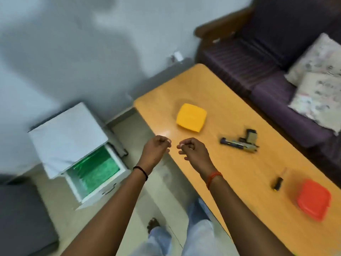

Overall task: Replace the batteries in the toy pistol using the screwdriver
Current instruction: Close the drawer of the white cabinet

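Observation:
The toy pistol, dark with tan parts, lies flat on the wooden table. A short screwdriver with a black and yellow handle lies nearer me, beside a red lidded box. A yellow lidded box sits further back. My left hand and my right hand hover side by side over the table's left edge, fingers loosely curled, holding nothing. Both are well left of the pistol. No batteries show.
A purple sofa with patterned cushions runs along the table's far side. On the floor to the left stands a white cabinet with an open drawer showing green inside. My legs and a foot are below.

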